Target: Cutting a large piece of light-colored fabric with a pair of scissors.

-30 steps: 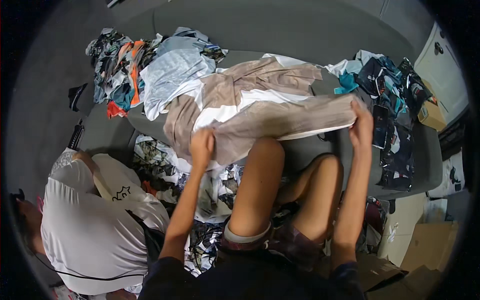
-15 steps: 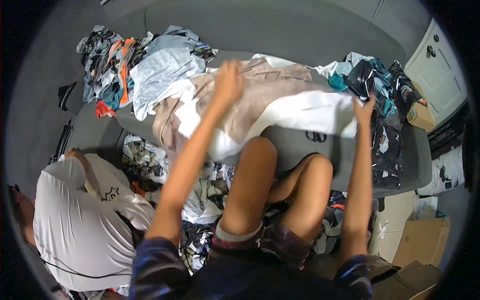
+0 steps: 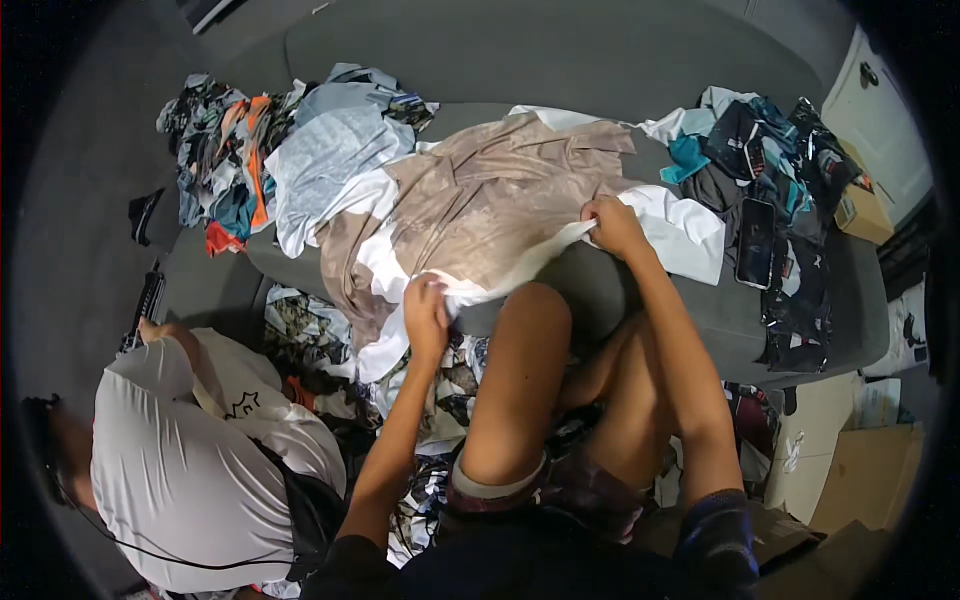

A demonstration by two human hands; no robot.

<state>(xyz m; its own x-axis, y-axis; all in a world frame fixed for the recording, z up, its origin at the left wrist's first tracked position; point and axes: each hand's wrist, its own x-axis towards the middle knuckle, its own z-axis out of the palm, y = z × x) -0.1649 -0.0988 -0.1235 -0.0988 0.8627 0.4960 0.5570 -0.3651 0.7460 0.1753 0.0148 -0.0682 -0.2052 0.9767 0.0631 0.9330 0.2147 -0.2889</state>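
Observation:
A beige and white shirt [image 3: 490, 200] lies spread on the grey sofa seat [image 3: 640, 290] in front of me. My left hand [image 3: 427, 312] grips its near white hem at the left. My right hand [image 3: 612, 224] pinches the same hem further right, so the fabric is stretched taut between both hands. My bare knees [image 3: 530, 310] rise just below the shirt.
A heap of colourful clothes [image 3: 270, 150] sits on the sofa's left, another dark heap [image 3: 780, 170] with a black phone [image 3: 753, 243] on the right. A person in a white shirt [image 3: 190, 450] sits at lower left. More clothes [image 3: 320, 330] lie on the floor; cardboard boxes [image 3: 860, 480] stand at right.
My left hand was stretched far over the shirt and has come back to its near hem. The shirt now lies flatter, and both hands hold its front edge.

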